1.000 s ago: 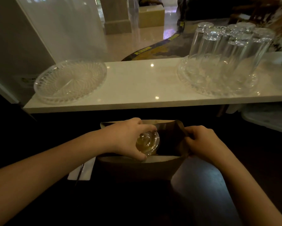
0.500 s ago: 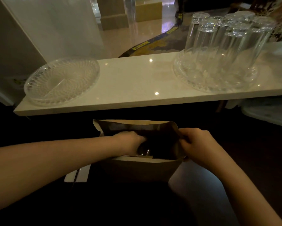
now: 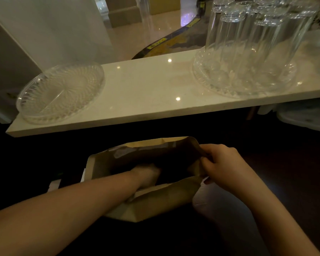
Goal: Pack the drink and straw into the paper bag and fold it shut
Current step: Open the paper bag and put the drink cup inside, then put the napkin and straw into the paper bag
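A brown paper bag (image 3: 161, 202) stands open on the dark counter in front of me. My left hand (image 3: 146, 174) reaches down inside it past the wrist, so its fingers are hidden in the dark interior. The drink is out of sight inside the bag. My right hand (image 3: 224, 165) pinches the bag's right rim and holds the mouth open. A corner of something white (image 3: 53, 184) shows on the counter just left of the bag; I cannot make out a straw.
A white shelf (image 3: 146, 89) runs across above the counter. On it sit a clear glass plate (image 3: 59, 93) at the left and a glass tray (image 3: 248, 89) with several upturned glasses at the right. A white container (image 3: 303, 117) sits below, at the far right.
My left hand has lowered the drink from the bag's mouth deep into the bag, and the cup has dropped out of sight. My right hand has kept its hold on the rim.
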`<state>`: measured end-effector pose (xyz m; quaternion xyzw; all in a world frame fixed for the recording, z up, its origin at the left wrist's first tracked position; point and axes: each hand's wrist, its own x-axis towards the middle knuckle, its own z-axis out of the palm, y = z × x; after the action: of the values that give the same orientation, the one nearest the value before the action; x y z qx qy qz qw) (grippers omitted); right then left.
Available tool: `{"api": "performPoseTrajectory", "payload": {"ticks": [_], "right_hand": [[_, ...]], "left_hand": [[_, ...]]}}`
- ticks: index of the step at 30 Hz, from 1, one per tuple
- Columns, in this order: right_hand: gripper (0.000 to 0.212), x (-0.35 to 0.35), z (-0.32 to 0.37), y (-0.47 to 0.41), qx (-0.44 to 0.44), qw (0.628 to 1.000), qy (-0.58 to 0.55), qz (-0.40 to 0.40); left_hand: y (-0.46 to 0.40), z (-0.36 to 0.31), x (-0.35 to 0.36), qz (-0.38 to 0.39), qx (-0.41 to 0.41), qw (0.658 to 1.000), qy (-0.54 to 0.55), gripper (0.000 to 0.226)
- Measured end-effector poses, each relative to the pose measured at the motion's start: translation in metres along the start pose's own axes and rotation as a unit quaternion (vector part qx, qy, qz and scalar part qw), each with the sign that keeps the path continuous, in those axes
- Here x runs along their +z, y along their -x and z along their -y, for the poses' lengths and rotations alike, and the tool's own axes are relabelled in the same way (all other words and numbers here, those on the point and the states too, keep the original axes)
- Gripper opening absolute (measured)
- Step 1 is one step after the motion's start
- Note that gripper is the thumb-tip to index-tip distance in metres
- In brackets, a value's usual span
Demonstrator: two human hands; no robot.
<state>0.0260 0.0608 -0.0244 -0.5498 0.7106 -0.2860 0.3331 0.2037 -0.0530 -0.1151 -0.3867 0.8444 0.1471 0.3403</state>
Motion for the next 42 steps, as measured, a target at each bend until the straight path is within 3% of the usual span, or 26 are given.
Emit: {"api": "performPoseTrajectory", "payload": {"ticks": [10,14,17,20,23,25,26,27,29,31,34,37,42], "right_hand": [[0.031,0.0,0.002,-0.001,-0.003,1.0,-0.009,0.007],[0.033,-0.001,0.003,-0.004,-0.001,0.999,-0.023,0.022],[0.031,0.001,0.005,-0.008,0.002,0.999,-0.017,0.029],[0.029,0.003,0.007,-0.01,0.008,0.999,-0.015,0.028],[0.027,0.007,0.013,-0.012,0.008,1.0,-0.008,0.028],[0.025,0.004,0.013,-0.014,0.014,1.0,-0.007,0.015],[0.024,0.005,0.015,-0.014,0.015,1.0,-0.006,0.015],[0.024,0.008,0.017,-0.015,0.017,1.0,-0.006,0.018],[0.024,0.013,0.022,-0.016,0.018,1.0,-0.007,0.023],[0.025,0.018,0.026,-0.017,0.016,1.0,-0.007,0.022],[0.024,0.024,0.028,-0.017,0.014,1.0,-0.002,0.018],[0.026,0.025,0.027,-0.014,0.012,1.0,0.008,0.007],[0.028,0.023,0.02,-0.008,0.02,1.0,-0.003,-0.004]], "left_hand": [[0.009,0.006,-0.007,0.009,-0.002,0.999,0.05,0.038],[0.033,0.018,-0.028,0.001,0.059,0.991,0.118,0.059],[0.062,0.03,-0.051,-0.023,0.137,0.972,0.19,0.061],[0.102,0.052,-0.066,-0.02,0.222,0.891,0.395,0.055],[0.144,0.096,-0.061,-0.157,0.269,0.754,0.578,0.045],[0.138,0.129,-0.043,-0.309,0.188,0.649,0.669,0.035],[0.128,0.145,-0.028,-0.363,0.103,0.621,0.687,0.029],[0.114,0.16,-0.008,-0.388,-0.001,0.629,0.673,0.027],[0.081,0.185,0.038,-0.344,-0.195,0.707,0.587,0.029],[0.055,0.199,0.081,-0.306,-0.285,0.754,0.507,0.038],[0.035,0.206,0.125,-0.253,-0.332,0.785,0.457,0.06],[0.027,0.2,0.152,-0.189,-0.363,0.794,0.449,0.068],[0.025,0.191,0.17,-0.233,-0.424,0.788,0.381,0.057]]}}
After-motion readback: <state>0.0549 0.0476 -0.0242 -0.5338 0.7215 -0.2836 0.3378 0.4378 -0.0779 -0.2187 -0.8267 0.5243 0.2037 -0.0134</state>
